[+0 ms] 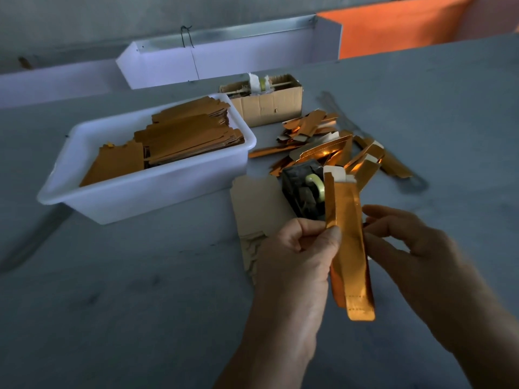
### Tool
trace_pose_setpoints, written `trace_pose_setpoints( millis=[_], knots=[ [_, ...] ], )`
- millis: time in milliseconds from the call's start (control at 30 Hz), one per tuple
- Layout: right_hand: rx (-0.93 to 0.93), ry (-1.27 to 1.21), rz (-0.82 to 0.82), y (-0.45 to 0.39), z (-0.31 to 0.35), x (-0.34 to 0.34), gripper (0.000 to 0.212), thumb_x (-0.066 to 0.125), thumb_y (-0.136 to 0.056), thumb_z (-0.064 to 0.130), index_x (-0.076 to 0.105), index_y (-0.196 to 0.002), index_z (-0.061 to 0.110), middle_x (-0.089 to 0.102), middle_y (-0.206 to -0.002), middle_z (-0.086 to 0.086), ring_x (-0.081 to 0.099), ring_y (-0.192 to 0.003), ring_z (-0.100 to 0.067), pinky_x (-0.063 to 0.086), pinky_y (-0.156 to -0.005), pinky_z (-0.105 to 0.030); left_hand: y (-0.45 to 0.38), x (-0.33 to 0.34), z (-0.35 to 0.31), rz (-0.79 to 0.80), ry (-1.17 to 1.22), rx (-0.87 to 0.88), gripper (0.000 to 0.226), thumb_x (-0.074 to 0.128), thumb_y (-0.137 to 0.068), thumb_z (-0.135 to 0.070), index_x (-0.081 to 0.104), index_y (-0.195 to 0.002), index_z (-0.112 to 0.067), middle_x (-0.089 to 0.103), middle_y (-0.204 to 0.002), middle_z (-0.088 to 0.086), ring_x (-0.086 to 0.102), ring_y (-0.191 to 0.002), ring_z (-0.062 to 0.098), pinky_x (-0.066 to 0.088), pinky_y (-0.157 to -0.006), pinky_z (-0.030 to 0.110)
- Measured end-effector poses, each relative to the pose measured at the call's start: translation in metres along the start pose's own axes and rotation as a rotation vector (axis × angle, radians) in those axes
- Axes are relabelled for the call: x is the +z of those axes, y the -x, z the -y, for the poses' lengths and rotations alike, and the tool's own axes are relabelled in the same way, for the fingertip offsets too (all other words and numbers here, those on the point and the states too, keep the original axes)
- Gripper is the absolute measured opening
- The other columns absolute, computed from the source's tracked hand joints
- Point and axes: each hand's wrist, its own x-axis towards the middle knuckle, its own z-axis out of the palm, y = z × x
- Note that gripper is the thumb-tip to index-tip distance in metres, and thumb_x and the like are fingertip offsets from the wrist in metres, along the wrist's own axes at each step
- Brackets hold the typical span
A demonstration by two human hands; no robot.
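My left hand (297, 248) pinches a long, narrow gold foil carton (348, 242) by its left edge, holding it above the table. The carton stands nearly upright, its white flap at the top and a stitched flap at the bottom. My right hand (412, 248) is at the carton's right edge with curled fingers, thumb near its side; whether it grips the carton is unclear. Behind the carton sits a black tape dispenser (303, 189) with a pale green tape roll.
A white plastic tub (146, 189) at the left holds stacks of flat gold cartons. A loose heap of gold cartons (331, 147) lies beyond the dispenser. A brown cardboard box (269, 105) stands behind. A flat cardboard sheet (252, 203) lies under the dispenser.
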Motion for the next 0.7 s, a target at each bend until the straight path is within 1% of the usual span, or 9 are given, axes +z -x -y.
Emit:
trace_pose_setpoints(
  millis=[67,133,267,333,433,533,600,633,700],
  knots=[
    [-0.019,0.01,-0.026,0.002,-0.003,0.004,0.016,0.065,-0.084,0.016,0.068,-0.069,0.018,0.059,-0.116,0.016,0.054,-0.078,0.021,0.039,-0.062,-0.003,0.0,0.0,-0.003,0.014,-0.02,-0.003,0.016,0.068,-0.087,-0.021,0.068,-0.072,-0.02,0.067,-0.064,0.0,0.058,-0.056,0.008,0.046,-0.051,0.022],
    [-0.018,-0.033,-0.042,0.004,-0.004,0.007,0.015,0.065,-0.084,0.016,0.068,-0.07,0.022,0.062,-0.11,0.021,0.055,-0.078,0.019,0.039,-0.061,-0.005,-0.002,0.001,-0.007,0.03,-0.04,0.01,0.017,0.068,-0.088,-0.019,0.067,-0.071,-0.021,0.067,-0.065,-0.003,0.059,-0.058,0.008,0.048,-0.054,0.024],
    [0.003,-0.116,-0.083,0.007,-0.008,0.015,0.018,0.064,-0.081,0.015,0.069,-0.069,0.028,0.065,-0.103,0.021,0.064,-0.09,-0.004,0.05,-0.076,-0.033,-0.006,0.004,-0.012,0.096,-0.153,0.027,0.01,0.067,-0.088,-0.023,0.067,-0.079,-0.021,0.066,-0.069,-0.005,0.062,-0.064,0.006,0.053,-0.06,0.024],
    [0.021,-0.155,-0.1,0.009,-0.009,0.018,0.02,0.064,-0.081,0.013,0.069,-0.067,0.026,0.064,-0.106,0.02,0.064,-0.094,-0.012,0.05,-0.08,-0.037,-0.009,0.004,-0.015,0.095,-0.218,0.015,0.008,0.067,-0.089,-0.024,0.067,-0.081,-0.021,0.064,-0.068,-0.008,0.06,-0.061,0.002,0.047,-0.057,0.019],
    [0.006,-0.12,-0.096,0.007,-0.011,0.018,0.02,0.065,-0.082,0.013,0.069,-0.067,0.026,0.062,-0.105,0.023,0.064,-0.093,-0.011,0.048,-0.078,-0.033,-0.013,0.005,-0.02,0.088,-0.313,-0.002,0.008,0.066,-0.089,-0.026,0.066,-0.082,-0.022,0.065,-0.069,-0.008,0.06,-0.062,0.002,0.047,-0.057,0.018],
    [-0.088,0.111,-0.082,0.002,-0.01,0.012,0.013,0.068,-0.081,0.011,0.069,-0.069,0.017,0.059,-0.095,0.023,0.062,-0.08,-0.003,0.042,-0.064,-0.01,-0.014,0.006,-0.022,0.083,-0.395,0.009,0.01,0.066,-0.089,-0.028,0.064,-0.08,-0.025,0.067,-0.075,-0.007,0.063,-0.068,0.004,0.05,-0.06,0.019],
    [-0.108,0.176,-0.094,0.001,-0.011,0.006,0.016,0.068,-0.081,0.011,0.066,-0.067,0.016,0.061,-0.092,0.019,0.059,-0.077,0.002,0.043,-0.06,-0.008,-0.014,0.007,-0.022,0.09,-0.421,0.013,0.008,0.066,-0.089,-0.028,0.065,-0.082,-0.025,0.066,-0.076,-0.007,0.063,-0.069,0.005,0.051,-0.061,0.02],
    [-0.098,0.153,-0.107,0.001,-0.013,0.003,0.015,0.066,-0.082,0.014,0.066,-0.067,0.019,0.063,-0.096,0.018,0.061,-0.079,-0.001,0.045,-0.064,-0.012,-0.015,0.006,-0.022,0.092,-0.415,0.012,0.007,0.066,-0.089,-0.028,0.065,-0.083,-0.025,0.066,-0.075,-0.008,0.063,-0.068,0.004,0.05,-0.059,0.019],
    [-0.054,0.004,-0.151,0.0,-0.019,-0.008,0.009,0.064,-0.08,0.026,0.069,-0.072,0.023,0.068,-0.096,0.016,0.066,-0.084,-0.012,0.052,-0.074,-0.034,-0.016,0.003,-0.02,0.094,-0.335,-0.017,0.005,0.067,-0.089,-0.026,0.067,-0.084,-0.023,0.067,-0.075,-0.006,0.061,-0.063,0.004,0.049,-0.054,0.017]
  ],
)
